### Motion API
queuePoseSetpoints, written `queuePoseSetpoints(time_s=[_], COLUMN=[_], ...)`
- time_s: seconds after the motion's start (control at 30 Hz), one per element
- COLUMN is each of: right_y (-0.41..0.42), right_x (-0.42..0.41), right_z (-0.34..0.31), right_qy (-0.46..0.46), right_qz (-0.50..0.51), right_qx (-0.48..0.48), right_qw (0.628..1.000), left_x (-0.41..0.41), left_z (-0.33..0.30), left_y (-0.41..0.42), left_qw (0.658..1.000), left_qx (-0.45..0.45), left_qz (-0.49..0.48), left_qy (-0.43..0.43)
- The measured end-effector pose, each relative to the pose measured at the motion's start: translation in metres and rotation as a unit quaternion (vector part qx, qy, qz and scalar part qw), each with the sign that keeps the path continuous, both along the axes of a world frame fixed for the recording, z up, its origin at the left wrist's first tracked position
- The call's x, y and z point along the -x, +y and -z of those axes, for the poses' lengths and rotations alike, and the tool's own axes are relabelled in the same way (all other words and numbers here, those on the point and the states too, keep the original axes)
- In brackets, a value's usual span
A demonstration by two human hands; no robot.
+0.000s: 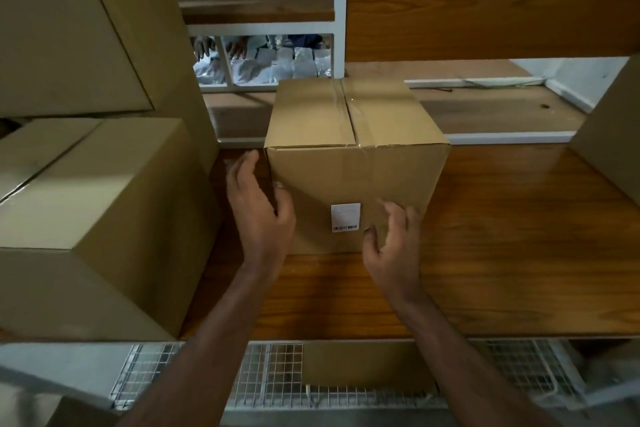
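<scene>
A taped brown cardboard box stands upright in the middle of a wooden table. A white barcode label is stuck on its near face. My left hand is at the box's near left corner, fingers spread and relaxed, the fingertips close to the left side. My right hand hovers in front of the near face, low and right of the label, fingers loosely bent. Neither hand holds anything; whether either touches the box is unclear.
A large cardboard box sits close on the left, a taller one behind it. Another box edges in at the right. White-framed wooden shelves rise behind. A wire mesh basket holding cardboard lies below the table's front edge.
</scene>
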State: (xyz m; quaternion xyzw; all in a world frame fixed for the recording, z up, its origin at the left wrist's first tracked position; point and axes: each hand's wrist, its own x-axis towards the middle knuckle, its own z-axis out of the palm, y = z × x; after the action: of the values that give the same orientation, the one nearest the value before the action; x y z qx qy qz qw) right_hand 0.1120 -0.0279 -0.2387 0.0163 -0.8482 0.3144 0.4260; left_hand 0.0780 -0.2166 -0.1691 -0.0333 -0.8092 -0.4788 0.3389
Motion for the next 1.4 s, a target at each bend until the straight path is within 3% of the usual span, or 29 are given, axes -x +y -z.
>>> queuePoseSetpoints(time_s=[0.1,0.3,0.47,0.57,0.67,0.97,1.4], right_y=[0.0,0.011,0.015,0.016,0.016,0.011,0.006], right_x=[0.001,0.01,0.019,0.021,0.021,0.022,0.022], right_z=[-0.002,-0.011,-0.005,-0.002,0.001,0.01,0.021], right_qy=[-0.007,-0.023,-0.058,-0.062,-0.065,-0.054,-0.07], right_qz=[-0.004,-0.05,-0.066,-0.062,-0.062,-0.05,-0.031], right_qx=[-0.012,-0.061,-0.081,-0.087,-0.097,-0.12,-0.129], right_qw=[1.0,0.997,0.993,0.992,0.991,0.99,0.989], left_x=[0.009,0.03,0.036,0.045,0.055,0.061,0.062], left_z=[-0.018,-0.032,-0.051,-0.066,-0.07,-0.063,-0.063], left_y=[0.002,0.006,0.028,0.041,0.042,0.036,0.037], left_qw=[0.997,0.985,0.915,0.878,0.886,0.887,0.892], left_qx=[0.048,0.165,0.397,0.477,0.463,0.459,0.447], left_qz=[0.002,0.041,-0.007,0.001,0.029,0.031,0.028], left_qy=[0.063,0.031,0.072,0.032,-0.012,0.045,0.053])
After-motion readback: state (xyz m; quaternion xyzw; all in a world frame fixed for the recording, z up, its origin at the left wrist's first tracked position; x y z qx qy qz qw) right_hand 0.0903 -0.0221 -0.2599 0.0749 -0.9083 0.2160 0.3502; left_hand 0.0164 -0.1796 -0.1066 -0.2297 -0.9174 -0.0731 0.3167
